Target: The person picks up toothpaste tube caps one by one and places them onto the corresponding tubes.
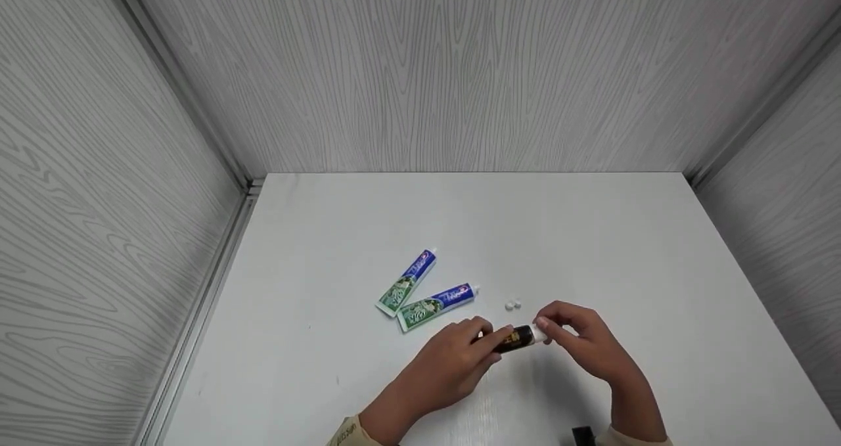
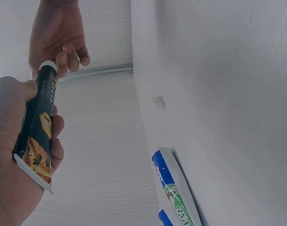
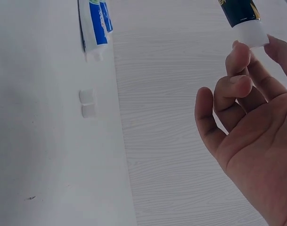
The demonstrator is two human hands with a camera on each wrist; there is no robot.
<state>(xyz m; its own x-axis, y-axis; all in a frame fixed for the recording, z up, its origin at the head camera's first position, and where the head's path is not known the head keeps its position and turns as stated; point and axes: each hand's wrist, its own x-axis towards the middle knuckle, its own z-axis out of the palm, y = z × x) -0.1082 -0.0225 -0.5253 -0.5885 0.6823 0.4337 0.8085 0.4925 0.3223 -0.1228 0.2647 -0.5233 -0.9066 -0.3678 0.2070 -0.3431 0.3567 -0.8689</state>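
Note:
My left hand (image 1: pixel 453 360) grips a dark toothpaste tube (image 2: pixel 39 127) with a honeycomb picture near its flat end. The tube is held above the table, its capped end toward the right. Thumb and fingertips of my right hand (image 1: pixel 588 341) pinch the white cap (image 3: pixel 251 34) on that end. In the left wrist view the left fingers curl round the tube body, with the thumb along its side. Two small white caps (image 1: pixel 513 305) stand side by side on the table, just beyond the hands.
Two blue-and-green toothpaste tubes lie left of the caps, one (image 1: pixel 439 307) nearer and the other (image 1: pixel 407 282) farther back, their flat ends close together. The white table (image 1: pixel 315 236) is bordered by grey wood-grain panels (image 1: pixel 420 71) at the back and both sides.

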